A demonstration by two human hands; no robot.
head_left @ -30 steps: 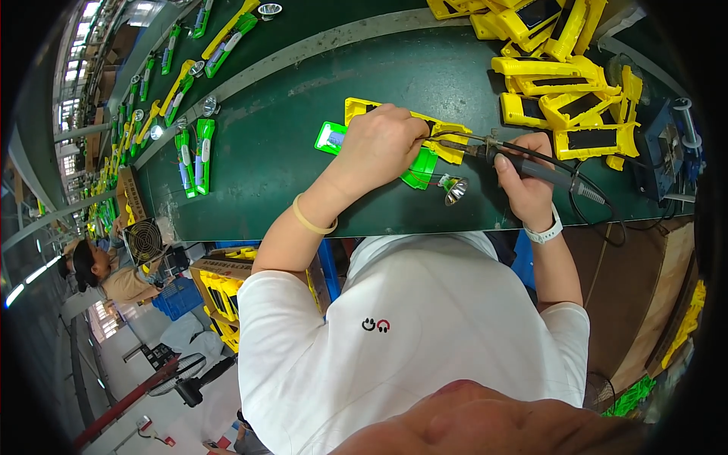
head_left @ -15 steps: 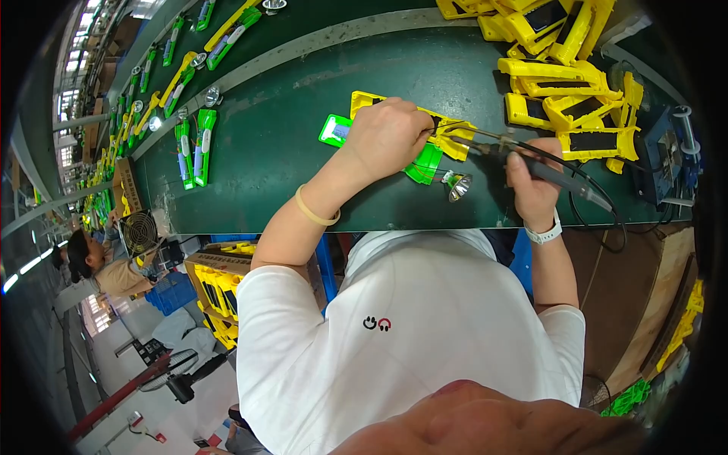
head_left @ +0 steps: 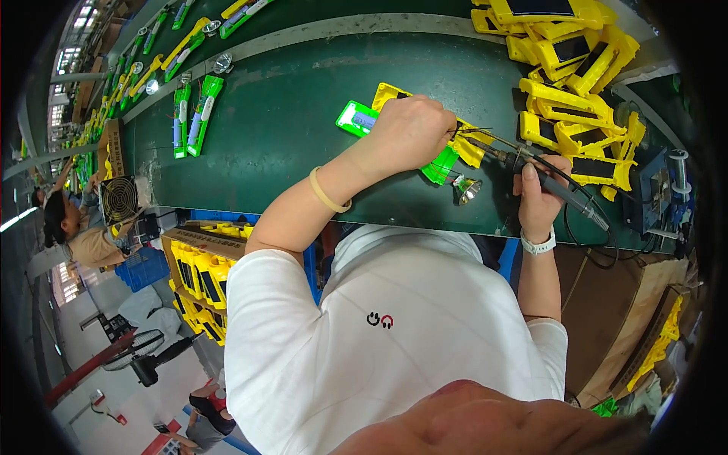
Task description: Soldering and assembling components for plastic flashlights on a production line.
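Yellow casing: the piece (head_left: 472, 153) lies on the counter (head_left: 288, 136) under the left hand (head_left: 415, 133), one end showing on each side of it.
Green casing: the part (head_left: 438, 167) sits just beside the yellow one, nearer the body; its far left end, with a pale insert, also shows past the hand.
Lamp reflector: a shiny cup (head_left: 469, 192) rests by the green casing's right end, thin wires between them.
Left fingers: bent down at the yellow casing's right part; whether they pinch anything cannot be told.
Soldering iron: its grey handle (head_left: 567, 196) slants across the right hand (head_left: 540, 193), the metal end over the yellow casing; contact is unclear.
Right fingers: wrapped around that handle.
Right side: a heap of yellow shells (head_left: 580, 114), and nearer the edge a blue bench unit (head_left: 646, 193).
Left side: two green units (head_left: 201, 117) with lavender cells, well apart from the hands.
Beyond the counter's left end: a co-worker in tan (head_left: 91, 246).
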